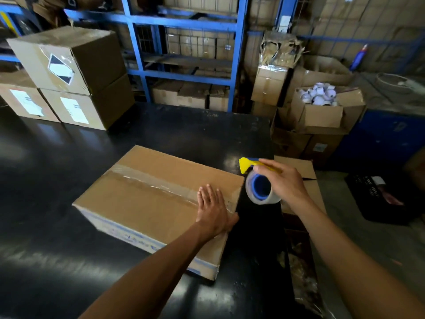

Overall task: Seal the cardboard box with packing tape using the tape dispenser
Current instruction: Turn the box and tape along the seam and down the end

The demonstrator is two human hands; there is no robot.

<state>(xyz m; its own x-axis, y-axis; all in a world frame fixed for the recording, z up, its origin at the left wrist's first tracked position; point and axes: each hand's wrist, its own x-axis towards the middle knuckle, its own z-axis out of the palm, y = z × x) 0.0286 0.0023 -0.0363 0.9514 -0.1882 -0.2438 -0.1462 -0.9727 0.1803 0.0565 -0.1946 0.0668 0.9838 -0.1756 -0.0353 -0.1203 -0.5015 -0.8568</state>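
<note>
A flat cardboard box lies on the black table, its flaps closed. A strip of clear tape runs along the top seam from the far left edge toward the near right edge. My left hand lies flat, fingers spread, on the box top at the right end of that strip. My right hand grips the tape dispenser, a yellow frame carrying a clear tape roll on a blue core, held in the air just past the box's right edge.
Three sealed boxes are stacked at the table's far left. Blue metal shelving with cartons stands behind. On the right, an open box of white rolls, flat cardboard and a black crate sit beyond the table edge.
</note>
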